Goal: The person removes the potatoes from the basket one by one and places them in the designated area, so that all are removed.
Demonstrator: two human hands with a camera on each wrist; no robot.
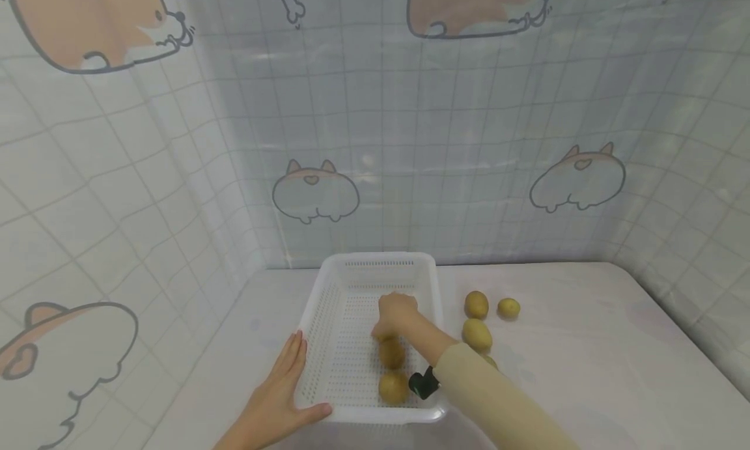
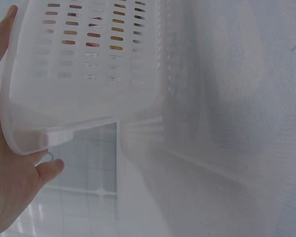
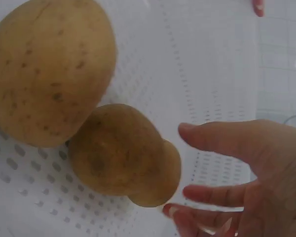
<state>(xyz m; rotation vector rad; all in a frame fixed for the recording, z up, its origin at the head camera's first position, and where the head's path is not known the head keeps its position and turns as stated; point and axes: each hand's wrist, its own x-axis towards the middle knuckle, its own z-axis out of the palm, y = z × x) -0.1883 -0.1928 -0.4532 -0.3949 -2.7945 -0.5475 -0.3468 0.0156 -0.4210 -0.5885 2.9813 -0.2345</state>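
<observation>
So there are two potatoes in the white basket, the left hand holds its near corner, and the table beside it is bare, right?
Not quite: the table beside the white basket is not bare. The head view shows more potatoes lying to its right. The rest holds: two potatoes in the basket, and the left hand holds its near corner.

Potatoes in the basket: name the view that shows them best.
Right wrist view: the potatoes fill the frame, skin spots clear. Head view shows them small inside the basket. Left wrist view gives only brownish hints through the basket's slots.
</observation>
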